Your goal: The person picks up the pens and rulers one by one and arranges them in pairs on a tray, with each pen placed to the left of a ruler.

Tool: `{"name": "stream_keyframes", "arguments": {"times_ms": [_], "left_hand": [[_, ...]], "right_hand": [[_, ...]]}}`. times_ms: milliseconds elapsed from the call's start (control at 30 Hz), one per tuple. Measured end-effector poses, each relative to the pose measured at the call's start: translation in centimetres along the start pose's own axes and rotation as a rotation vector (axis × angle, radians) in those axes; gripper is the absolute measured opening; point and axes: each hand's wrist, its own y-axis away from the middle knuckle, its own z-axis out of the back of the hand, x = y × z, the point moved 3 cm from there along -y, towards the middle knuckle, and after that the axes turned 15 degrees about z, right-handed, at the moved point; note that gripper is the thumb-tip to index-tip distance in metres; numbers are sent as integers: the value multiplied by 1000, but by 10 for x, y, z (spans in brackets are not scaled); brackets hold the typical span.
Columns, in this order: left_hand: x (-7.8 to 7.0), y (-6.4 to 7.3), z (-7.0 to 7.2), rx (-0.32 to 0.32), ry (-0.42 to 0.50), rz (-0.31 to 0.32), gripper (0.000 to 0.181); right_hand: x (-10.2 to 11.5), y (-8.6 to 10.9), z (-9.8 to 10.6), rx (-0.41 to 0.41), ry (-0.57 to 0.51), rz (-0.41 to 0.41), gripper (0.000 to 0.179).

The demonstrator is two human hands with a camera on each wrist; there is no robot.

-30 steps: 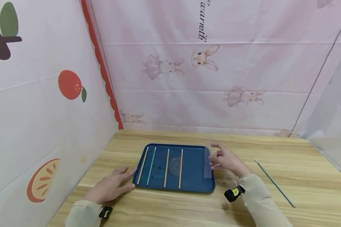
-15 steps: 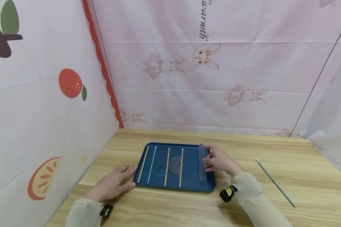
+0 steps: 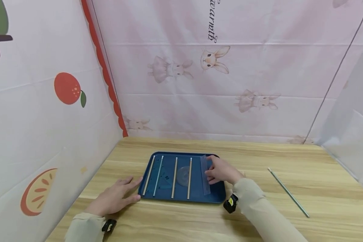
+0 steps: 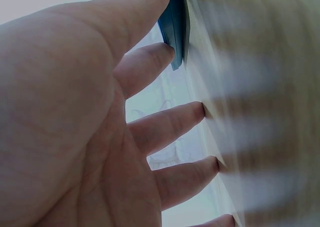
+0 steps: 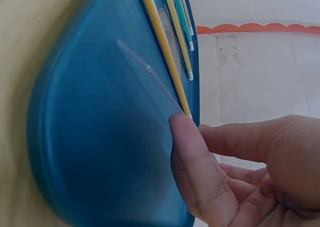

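Note:
My right hand (image 3: 219,169) pinches a clear plastic ruler (image 3: 204,176) over the right part of the blue tray (image 3: 196,201). In the right wrist view the ruler (image 5: 142,69) stands tilted, close over the tray floor, beside a yellow pencil (image 5: 162,44). My left hand (image 3: 115,196) lies at the tray's left side with fingers spread, thumb and index fingertip right at the rim. In the left wrist view its other fingertips rest on the table. Several pencils lie in the tray, among them a green pencil (image 3: 158,176). Between them lie a clear round disc (image 3: 183,176) and a teal set square (image 3: 165,184).
Another green pencil (image 3: 288,192) lies slanted on the wooden table (image 3: 248,158) to the right of the tray. Printed cloth (image 3: 181,111) hangs behind the table and along its left and right sides.
My right hand has carried the ruler leftward from the tray's right rim to well inside it. My left hand stays at the left rim. The head view has shifted slightly.

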Motion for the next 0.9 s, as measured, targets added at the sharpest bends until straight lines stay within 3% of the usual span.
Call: {"name": "stream_keyframes", "arguments": {"times_ms": [900], "left_hand": [[2, 0, -1, -5, 15, -8, 75]], "right_hand": [[8, -24, -28, 19, 123, -43, 66]]}}
